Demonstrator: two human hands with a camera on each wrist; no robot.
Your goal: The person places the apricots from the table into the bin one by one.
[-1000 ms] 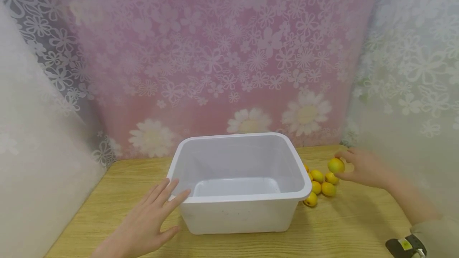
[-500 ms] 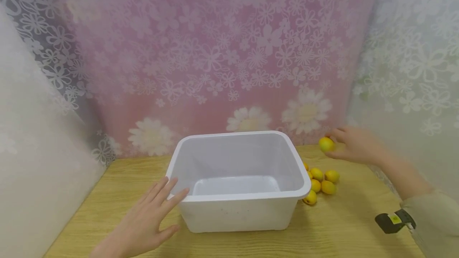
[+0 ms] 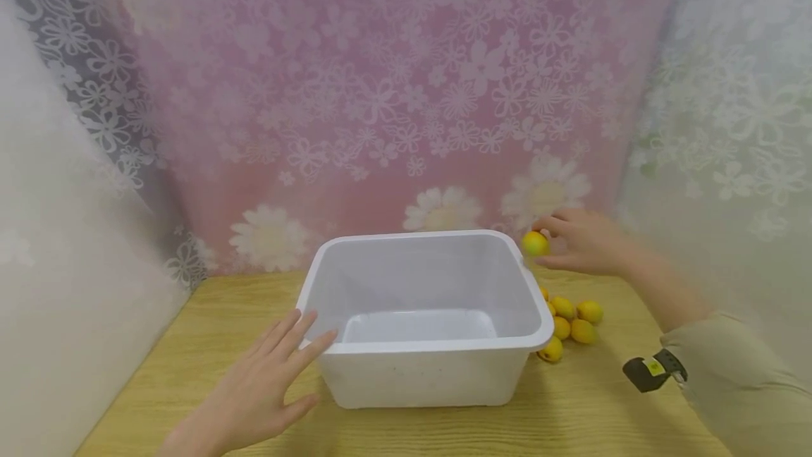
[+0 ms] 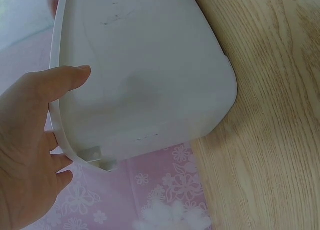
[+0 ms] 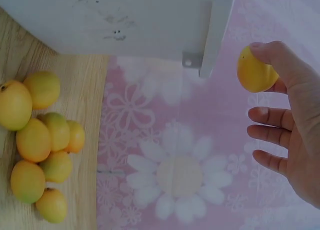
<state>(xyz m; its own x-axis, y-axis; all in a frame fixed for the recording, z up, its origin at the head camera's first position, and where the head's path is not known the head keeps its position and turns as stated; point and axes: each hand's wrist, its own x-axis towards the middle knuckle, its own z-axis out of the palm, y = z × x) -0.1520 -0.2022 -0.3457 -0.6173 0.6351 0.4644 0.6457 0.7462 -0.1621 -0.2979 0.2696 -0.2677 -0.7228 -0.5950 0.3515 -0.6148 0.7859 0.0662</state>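
Note:
In the head view a deep white plastic tub [image 3: 419,379] stands on the table. My left hand [image 3: 254,379] lies at its front left corner, fingers straight and spread over the rim. From the left wrist, the thumb [image 4: 72,80] shows across the rim against the outer wall. My right hand [image 3: 586,242] is raised beside the tub's back right corner. It pinches a small yellow-green mango [image 5: 255,72] between thumb and index finger, the other fingers held apart from it. Several more mangoes [image 3: 582,331] lie grouped on the table right of the tub, some partly hidden by its rim.
The light wooden table [image 3: 158,386] meets a pink flowered backdrop [image 3: 355,125] at the back. Pale flowered sheets flank both sides. A black strapped device [image 3: 653,370] sits by the right sleeve [image 3: 729,365].
My right hand has lifted the mango from the group and carried it up and left to the tub's right rim. The left hand has stayed at the front left corner.

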